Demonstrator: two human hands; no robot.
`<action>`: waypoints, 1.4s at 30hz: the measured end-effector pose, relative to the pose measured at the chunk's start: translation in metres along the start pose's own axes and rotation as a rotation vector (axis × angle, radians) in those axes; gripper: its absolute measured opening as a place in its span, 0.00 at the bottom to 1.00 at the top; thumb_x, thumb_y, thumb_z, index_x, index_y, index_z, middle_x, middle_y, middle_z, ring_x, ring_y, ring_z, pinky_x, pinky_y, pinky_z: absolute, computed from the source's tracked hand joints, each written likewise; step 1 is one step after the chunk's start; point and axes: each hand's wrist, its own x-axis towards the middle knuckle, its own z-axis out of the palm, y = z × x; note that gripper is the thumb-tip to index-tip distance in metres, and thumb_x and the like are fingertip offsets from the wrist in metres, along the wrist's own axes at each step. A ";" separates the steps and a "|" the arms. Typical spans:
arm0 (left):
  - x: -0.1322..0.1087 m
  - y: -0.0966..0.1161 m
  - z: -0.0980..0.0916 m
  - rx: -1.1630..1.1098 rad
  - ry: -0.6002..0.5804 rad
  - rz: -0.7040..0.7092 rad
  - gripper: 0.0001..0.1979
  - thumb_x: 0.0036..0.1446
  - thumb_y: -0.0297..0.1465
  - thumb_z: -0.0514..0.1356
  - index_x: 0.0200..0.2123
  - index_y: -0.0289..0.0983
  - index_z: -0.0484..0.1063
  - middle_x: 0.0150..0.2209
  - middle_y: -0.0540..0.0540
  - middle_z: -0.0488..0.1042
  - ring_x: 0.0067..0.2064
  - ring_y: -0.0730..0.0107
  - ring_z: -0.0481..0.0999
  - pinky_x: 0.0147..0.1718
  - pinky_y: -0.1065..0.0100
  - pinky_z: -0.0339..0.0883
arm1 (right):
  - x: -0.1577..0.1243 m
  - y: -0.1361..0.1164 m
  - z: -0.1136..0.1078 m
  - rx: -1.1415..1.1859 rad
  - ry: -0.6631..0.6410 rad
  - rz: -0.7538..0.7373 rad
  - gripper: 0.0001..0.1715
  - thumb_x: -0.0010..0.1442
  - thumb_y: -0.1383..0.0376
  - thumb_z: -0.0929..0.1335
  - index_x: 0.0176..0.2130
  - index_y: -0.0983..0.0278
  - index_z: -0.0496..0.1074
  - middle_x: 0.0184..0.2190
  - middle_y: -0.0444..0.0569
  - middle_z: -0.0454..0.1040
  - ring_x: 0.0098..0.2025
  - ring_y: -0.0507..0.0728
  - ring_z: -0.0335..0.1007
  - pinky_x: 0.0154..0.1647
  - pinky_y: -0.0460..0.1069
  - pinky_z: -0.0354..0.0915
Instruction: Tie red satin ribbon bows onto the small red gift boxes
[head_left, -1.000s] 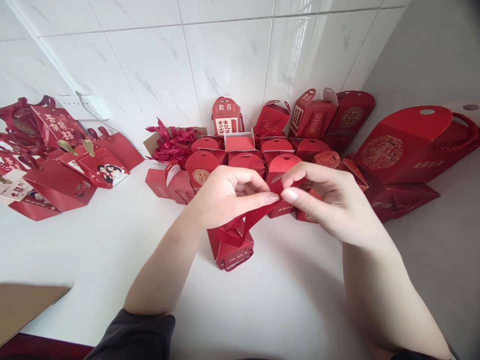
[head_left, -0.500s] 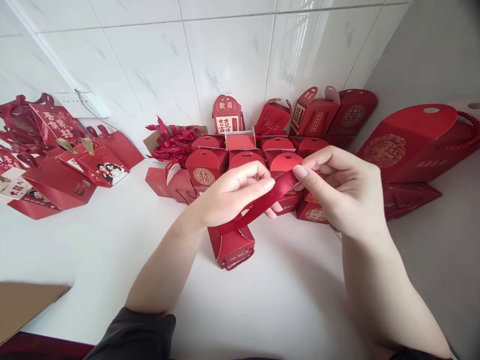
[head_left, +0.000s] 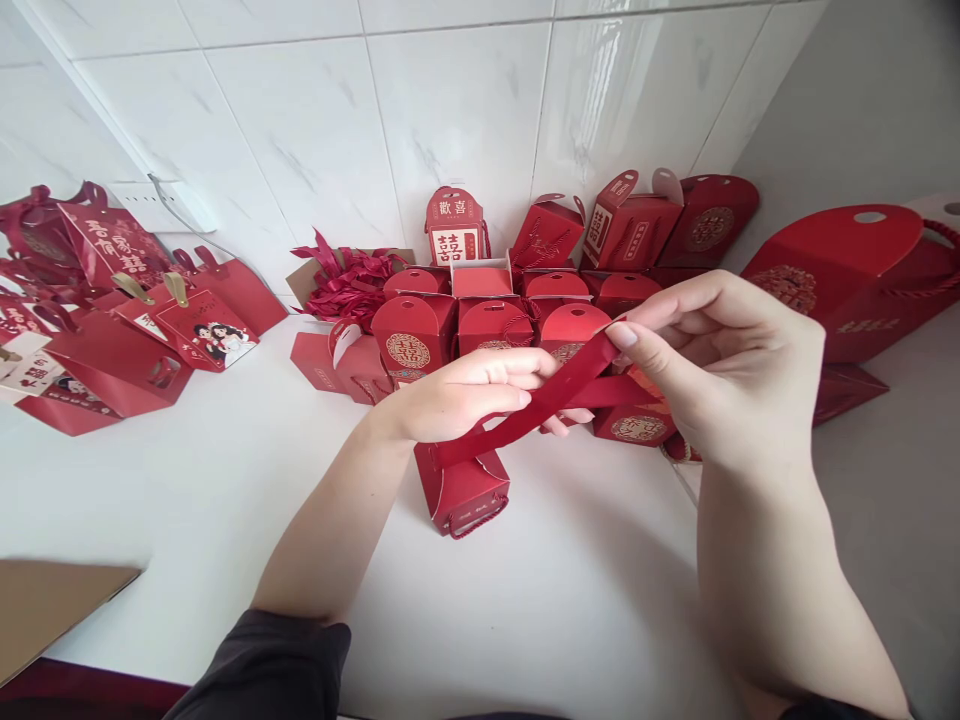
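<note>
A dark red satin ribbon [head_left: 517, 418] runs slantwise between my two hands, above the white tabletop. My right hand [head_left: 720, 370] pinches one end of it between thumb and forefinger. My left hand [head_left: 480, 395] is closed on the ribbon farther down, with the thumb on top and some fingertips showing behind. A second stretch of ribbon passes behind, towards my right palm. Below the left hand lies a small red gift box [head_left: 469, 495] with a twisted cord handle; the ribbon's lower end overlaps its top, and I cannot tell whether it is attached.
Several red gift boxes [head_left: 411, 335] stand grouped behind my hands against the tiled wall. A cardboard box of loose ribbons [head_left: 345, 285] sits beside them. More red gift bags [head_left: 120, 365] stand at left, a large red box [head_left: 840, 280] at right, and cardboard [head_left: 60, 610] at front left.
My right hand has moved right and slightly up with the ribbon's end, so more ribbon shows between the hands. My left hand has shifted slightly lower.
</note>
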 end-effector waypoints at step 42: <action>-0.004 0.012 0.008 0.302 0.234 -0.024 0.12 0.58 0.37 0.64 0.32 0.34 0.82 0.33 0.43 0.82 0.37 0.64 0.82 0.39 0.69 0.76 | 0.002 0.006 -0.002 -0.029 -0.239 0.214 0.19 0.63 0.51 0.68 0.28 0.61 0.74 0.24 0.45 0.73 0.26 0.53 0.69 0.24 0.48 0.63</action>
